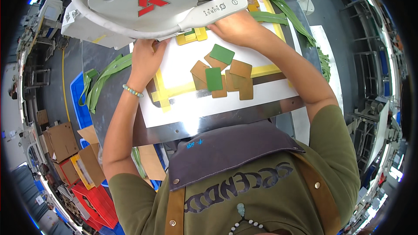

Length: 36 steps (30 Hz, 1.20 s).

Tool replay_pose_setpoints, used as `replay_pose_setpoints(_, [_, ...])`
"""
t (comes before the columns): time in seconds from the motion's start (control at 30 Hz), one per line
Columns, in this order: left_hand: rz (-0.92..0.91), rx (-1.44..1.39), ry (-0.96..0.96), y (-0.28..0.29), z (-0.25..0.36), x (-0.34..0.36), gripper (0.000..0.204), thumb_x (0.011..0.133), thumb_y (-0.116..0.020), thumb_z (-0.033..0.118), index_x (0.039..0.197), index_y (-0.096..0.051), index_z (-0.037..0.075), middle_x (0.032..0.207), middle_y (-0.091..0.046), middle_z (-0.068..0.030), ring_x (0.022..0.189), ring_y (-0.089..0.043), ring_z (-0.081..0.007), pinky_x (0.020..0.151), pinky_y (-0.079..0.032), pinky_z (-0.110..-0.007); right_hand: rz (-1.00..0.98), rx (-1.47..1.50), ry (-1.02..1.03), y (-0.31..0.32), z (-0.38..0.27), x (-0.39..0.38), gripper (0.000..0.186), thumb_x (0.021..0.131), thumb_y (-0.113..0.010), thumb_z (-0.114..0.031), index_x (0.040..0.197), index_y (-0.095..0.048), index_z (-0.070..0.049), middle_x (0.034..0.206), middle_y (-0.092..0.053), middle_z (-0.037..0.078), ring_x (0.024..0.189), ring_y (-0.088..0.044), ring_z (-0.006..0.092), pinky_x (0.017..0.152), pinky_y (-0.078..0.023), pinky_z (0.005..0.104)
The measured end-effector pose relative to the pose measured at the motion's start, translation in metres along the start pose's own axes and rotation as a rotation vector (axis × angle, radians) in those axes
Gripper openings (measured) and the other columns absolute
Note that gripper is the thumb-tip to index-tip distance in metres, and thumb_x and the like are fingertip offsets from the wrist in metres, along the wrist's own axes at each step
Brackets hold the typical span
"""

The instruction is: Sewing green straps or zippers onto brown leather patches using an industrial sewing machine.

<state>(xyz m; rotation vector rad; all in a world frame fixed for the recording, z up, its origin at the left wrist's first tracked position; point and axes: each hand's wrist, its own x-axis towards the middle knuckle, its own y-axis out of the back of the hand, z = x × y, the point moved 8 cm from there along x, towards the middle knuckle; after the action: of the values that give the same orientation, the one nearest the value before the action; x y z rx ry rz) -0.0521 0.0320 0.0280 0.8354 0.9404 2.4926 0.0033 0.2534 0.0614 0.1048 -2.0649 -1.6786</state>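
Green strip (109, 68) trails at ten o'clock, beside your left hand (147, 58); your right hand (237, 28) lies at one o'clock. Machine head (124, 2) and paddle-shaped unit (213, 12) hide your fingertips, so I cannot tell whether either hand grips. Best keep the strip flat, fingers clear beneath the head.

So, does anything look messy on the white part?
Yes, a bit: the small brown cards and two green cards lie scattered on the white surface, overlapping and turned different ways instead of neatly stacked. I see no spill.
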Motion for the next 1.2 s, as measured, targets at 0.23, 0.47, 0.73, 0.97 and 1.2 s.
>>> replay_pose_setpoints(0.23, [-0.155, -0.133, 0.159, -0.004, 0.011, -0.002, 0.029, 0.098, -0.073, 0.019, 0.118, -0.074, -0.002, 0.093, -0.071, -0.0061, 0.078, -0.058, -0.0124, 0.075, -0.049, -0.027, -0.249, 0.094, -0.115, -0.008, -0.005, -0.01, 0.019, 0.098, -0.066, -0.021, 0.099, -0.073, -0.003, 0.086, -0.075, 0.017, 0.086, -0.074, 0.0362, 0.079, -0.059, 0.0491])
replay_pose_setpoints(0.47, [-0.333, -0.406, 0.342, -0.013, 0.031, -0.028, 0.038, 0.104, -0.069, 0.023, 0.134, -0.068, 0.0, 0.101, -0.071, -0.0011, 0.078, -0.056, -0.0076, 0.076, -0.049, -0.024, -0.348, 0.191, 0.153, 0.047, -0.083, -0.045, 0.019, 0.1, -0.063, -0.023, 0.09, -0.072, -0.009, 0.071, -0.07, 0.012, 0.069, -0.071, 0.0326, 0.069, -0.055, 0.046])
replay_pose_setpoints(0.73, [-0.52, -1.04, 0.498, -0.032, 0.065, -0.026, 0.029, 0.105, -0.069, 0.023, 0.127, -0.073, 0.004, 0.106, -0.079, -0.0061, 0.077, -0.063, -0.0039, 0.07, -0.049, -0.02, -0.459, 0.897, -0.204, 0.026, -0.023, -0.032, 0.036, 0.109, -0.061, -0.036, 0.09, -0.067, -0.007, 0.071, -0.054, -0.006, 0.07, -0.047, 0.004, 0.063, -0.038, 0.0252])
replay_pose_setpoints(0.97, [-0.325, -0.804, 0.484, -0.043, 0.042, -0.028, 0.02, 0.108, -0.064, 0.021, 0.109, -0.073, 0.004, 0.102, -0.08, -0.004, 0.075, -0.06, -0.0013, 0.069, -0.048, -0.018, -0.416, 1.062, -0.288, -0.021, 0.012, -0.037, 0.033, 0.111, -0.059, -0.036, 0.092, -0.067, -0.011, 0.078, -0.054, -0.006, 0.073, -0.051, 0.0048, 0.071, -0.042, 0.0241])
replay_pose_setpoints(1.2, [-0.295, -0.83, 0.494, -0.048, 0.039, -0.029, 0.021, 0.108, -0.064, 0.021, 0.112, -0.073, 0.002, 0.102, -0.08, -0.0065, 0.076, -0.062, -0.002, 0.071, -0.049, -0.019, -0.397, 1.084, -0.326, -0.026, 0.011, -0.04, 0.029, 0.11, -0.061, -0.032, 0.104, -0.07, -0.005, 0.089, -0.063, -0.004, 0.081, -0.061, 0.0069, 0.08, -0.05, 0.0251])
